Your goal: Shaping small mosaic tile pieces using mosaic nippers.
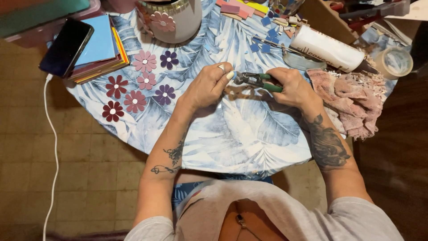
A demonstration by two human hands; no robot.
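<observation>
Near the tabletop's [249,134] middle, the right hand [294,87] grips green-handled pliers [256,80] while the left hand [207,87] pinches a small piece at their tip.

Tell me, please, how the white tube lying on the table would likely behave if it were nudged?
The white tube lies on its side and looks round, so it would probably roll. The pink cloth beside it might stop it.

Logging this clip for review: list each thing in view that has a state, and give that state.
left hand: pinching a small piece at the nipper tips
right hand: closed around the green nipper handles
nippers: held above the table, tips toward the left hand
phone: screen dark, white cable attached
white tube: lying on its side
tape roll: lying flat
pink cloth: crumpled
flower pieces: laid flat on the tablecloth
</observation>
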